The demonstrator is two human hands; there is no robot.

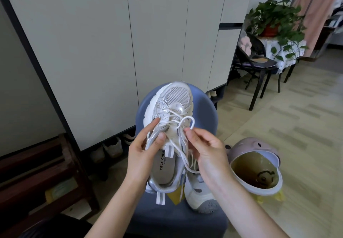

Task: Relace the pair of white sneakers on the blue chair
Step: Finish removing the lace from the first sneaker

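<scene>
Currently mid-lacing on the first sneaker (169,115), held up over the blue chair (204,107), toe pointing away, opening toward the camera; left hand (143,152) grips the shoe at its left side by the upper eyelets, thumb lying across the tongue edge, fingers behind the side wall; right hand (206,148) has a narrow grip, thumb and forefinger pinching the white lace (187,121) near its end, lace forming a loop above the fingertips; lower eyelets already look crossed with lace, upper ones seem open, loose tail hangs down past the right wrist; second sneaker (201,195) lies on the chair seat under the right forearm, toe toward the camera, whether it is laced – cannot tell; next move probably: steer the lace tip into the next free eyelet on the right side, pull slack through, keep shoe steady with left hand; risk: the soft lace tip may miss the hole
</scene>
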